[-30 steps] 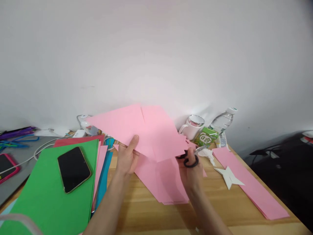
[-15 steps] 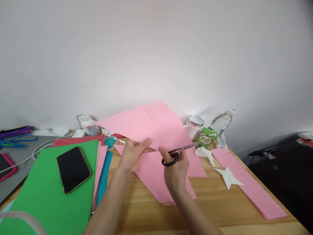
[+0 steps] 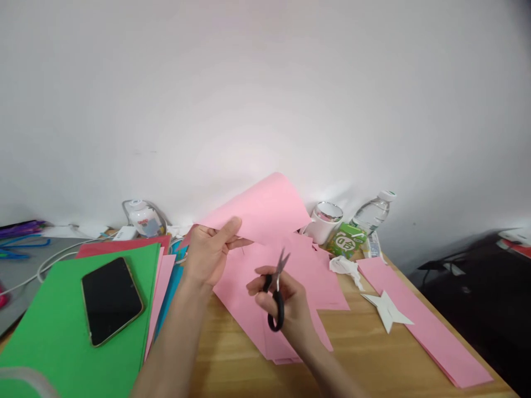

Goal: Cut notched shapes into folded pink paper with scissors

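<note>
My left hand (image 3: pixel 209 251) pinches the near edge of a pink paper sheet (image 3: pixel 269 210) and holds it raised above the wooden table (image 3: pixel 360 342). My right hand (image 3: pixel 282 304) grips black-handled scissors (image 3: pixel 276 296), blades slightly apart and pointing up toward the sheet's lower edge, just below it. More pink sheets (image 3: pixel 307 276) lie flat on the table under both hands.
A green paper stack (image 3: pixel 50 337) with a black phone (image 3: pixel 110 301) on it lies at left. A white mug (image 3: pixel 326 221), green carton (image 3: pixel 346 240), water bottle (image 3: pixel 373 213), crumpled tissue (image 3: pixel 344 266), white paper star (image 3: pixel 388 312) and pink strip (image 3: pixel 427 320) sit at right.
My right hand has pulled the scissors back from the sheet's right side and turned the blades upward. My left hand lifted the pink sheet and swung it, so it curls higher.
</note>
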Demonstrator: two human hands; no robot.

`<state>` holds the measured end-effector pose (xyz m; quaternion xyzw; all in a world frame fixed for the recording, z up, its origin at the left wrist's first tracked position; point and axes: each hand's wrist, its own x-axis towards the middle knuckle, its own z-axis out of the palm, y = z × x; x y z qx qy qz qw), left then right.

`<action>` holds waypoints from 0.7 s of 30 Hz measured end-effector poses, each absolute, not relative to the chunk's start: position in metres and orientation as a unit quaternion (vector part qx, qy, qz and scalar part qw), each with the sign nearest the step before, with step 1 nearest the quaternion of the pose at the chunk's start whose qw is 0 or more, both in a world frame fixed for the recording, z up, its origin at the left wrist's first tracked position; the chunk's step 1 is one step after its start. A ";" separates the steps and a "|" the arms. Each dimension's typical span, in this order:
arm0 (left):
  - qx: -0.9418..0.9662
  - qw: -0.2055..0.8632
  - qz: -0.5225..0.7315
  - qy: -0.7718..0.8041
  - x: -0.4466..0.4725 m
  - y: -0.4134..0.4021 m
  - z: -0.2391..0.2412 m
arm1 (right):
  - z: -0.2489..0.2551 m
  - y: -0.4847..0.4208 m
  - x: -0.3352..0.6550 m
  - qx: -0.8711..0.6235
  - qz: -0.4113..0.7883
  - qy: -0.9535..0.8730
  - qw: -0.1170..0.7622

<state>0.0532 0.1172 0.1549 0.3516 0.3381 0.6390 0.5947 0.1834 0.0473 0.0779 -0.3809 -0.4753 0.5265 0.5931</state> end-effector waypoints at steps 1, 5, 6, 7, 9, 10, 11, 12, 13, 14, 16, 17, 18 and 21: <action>0.353 0.589 0.639 0.347 0.050 0.118 0.155 | 0.078 0.046 0.182 -0.373 0.547 -0.489 0.569; 0.366 0.577 0.628 0.373 0.038 0.123 0.156 | 0.086 0.046 0.179 -0.358 0.598 -0.504 0.511; 0.364 0.581 0.624 0.375 0.037 0.124 0.156 | 0.088 0.048 0.179 -0.355 0.600 -0.513 0.501; 0.361 0.586 0.621 0.375 0.036 0.124 0.157 | 0.090 0.050 0.179 -0.354 0.597 -0.522 0.496; 0.353 0.596 0.616 0.376 0.037 0.125 0.157 | 0.089 0.053 0.177 -0.360 0.580 -0.526 0.507; 0.351 0.596 0.616 0.376 0.037 0.124 0.157 | 0.087 0.055 0.176 -0.370 0.566 -0.514 0.528; 0.350 0.595 0.618 0.376 0.038 0.124 0.157 | 0.085 0.057 0.175 -0.382 0.550 -0.491 0.558; 0.351 0.592 0.621 0.375 0.039 0.124 0.156 | 0.083 0.058 0.173 -0.392 0.531 -0.458 0.595; 0.353 0.590 0.623 0.374 0.040 0.124 0.155 | 0.082 0.059 0.171 -0.397 0.514 -0.421 0.634; 0.355 0.589 0.623 0.372 0.041 0.124 0.154 | 0.081 0.061 0.169 -0.393 0.502 -0.383 0.669; 0.363 0.597 0.611 0.372 0.043 0.123 0.152 | 0.083 0.065 0.166 -0.366 0.498 -0.326 0.715; 0.367 0.603 0.601 0.375 0.044 0.123 0.151 | 0.085 0.068 0.164 -0.351 0.502 -0.309 0.728; 0.371 0.611 0.590 0.377 0.046 0.123 0.151 | 0.089 0.070 0.163 -0.341 0.504 -0.298 0.736; 0.383 0.630 0.563 0.374 0.049 0.121 0.151 | 0.097 0.076 0.161 -0.353 0.484 -0.288 0.747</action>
